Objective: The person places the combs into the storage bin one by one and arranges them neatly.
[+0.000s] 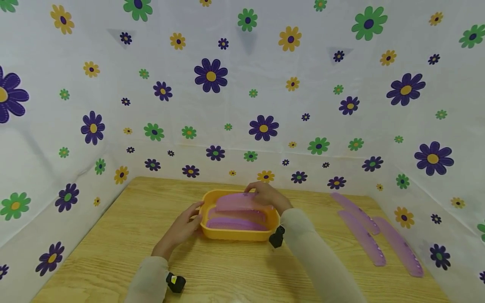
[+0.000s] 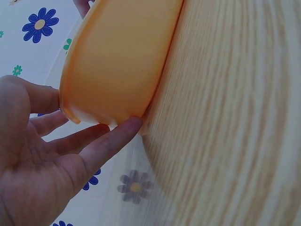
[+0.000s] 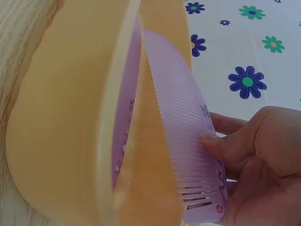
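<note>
While my flat left hand (image 1: 182,227) steadies the tray (image 1: 212,232), the comb (image 1: 236,202) pinched in my right hand (image 1: 267,195) could snag its rim.

My sleeves (image 1: 318,256) are pale cream and reach my wrists; a small black camera (image 1: 175,283) with a yellow mark is strapped on each.

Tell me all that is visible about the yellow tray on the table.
The yellow tray is a shallow, rounded rectangular dish that looks like smooth plastic. It sits upright on the wooden table, near the middle. Inside lie purple combs; the right hand holds another comb over its far rim. The left hand touches its left outer wall with straight fingers.
</note>
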The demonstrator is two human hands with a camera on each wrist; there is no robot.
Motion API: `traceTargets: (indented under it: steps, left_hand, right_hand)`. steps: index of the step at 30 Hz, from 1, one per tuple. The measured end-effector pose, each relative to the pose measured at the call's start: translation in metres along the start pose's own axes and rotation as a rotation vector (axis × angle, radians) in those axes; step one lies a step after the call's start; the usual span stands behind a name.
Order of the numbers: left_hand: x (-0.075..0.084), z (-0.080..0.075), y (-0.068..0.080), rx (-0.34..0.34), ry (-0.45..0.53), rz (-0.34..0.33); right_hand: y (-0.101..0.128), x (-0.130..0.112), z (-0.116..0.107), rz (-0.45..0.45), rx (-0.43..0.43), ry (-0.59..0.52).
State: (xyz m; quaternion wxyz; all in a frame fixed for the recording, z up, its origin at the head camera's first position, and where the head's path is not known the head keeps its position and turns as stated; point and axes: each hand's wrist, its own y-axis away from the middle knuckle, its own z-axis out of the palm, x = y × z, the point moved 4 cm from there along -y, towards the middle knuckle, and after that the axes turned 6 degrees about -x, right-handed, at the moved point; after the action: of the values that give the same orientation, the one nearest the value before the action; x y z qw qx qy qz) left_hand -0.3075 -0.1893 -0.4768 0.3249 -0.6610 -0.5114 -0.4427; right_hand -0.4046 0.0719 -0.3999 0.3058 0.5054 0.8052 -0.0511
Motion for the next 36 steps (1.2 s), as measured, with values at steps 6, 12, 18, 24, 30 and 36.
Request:
traceTargets:
  steps: [6, 12, 18, 24, 30, 36]
  left_hand:
    - [0.001, 0.000, 0.001, -0.006, -0.007, -0.002]
    - [0.001, 0.000, 0.002, -0.007, -0.009, -0.004]
    - [0.001, 0.000, 0.002, -0.011, -0.003, -0.004]
    - [0.001, 0.000, 0.002, -0.019, 0.005, -0.005]
    - [0.001, -0.001, 0.001, -0.017, 0.002, -0.006]
    - [0.001, -0.001, 0.001, -0.009, -0.014, 0.000]
  right_hand:
    - [-0.004, -0.003, 0.005, 0.018, -0.032, -0.014]
    - [-0.008, -0.006, 0.008, 0.012, -0.046, -0.007]
    - [-0.011, -0.007, 0.012, 0.004, -0.055, 0.000]
    - [-0.014, -0.009, 0.014, -0.005, -0.063, 0.006]
    - [-0.017, -0.011, 0.015, -0.041, -0.076, 0.028]
    - [-0.019, -0.009, 0.017, -0.035, -0.084, 0.010]
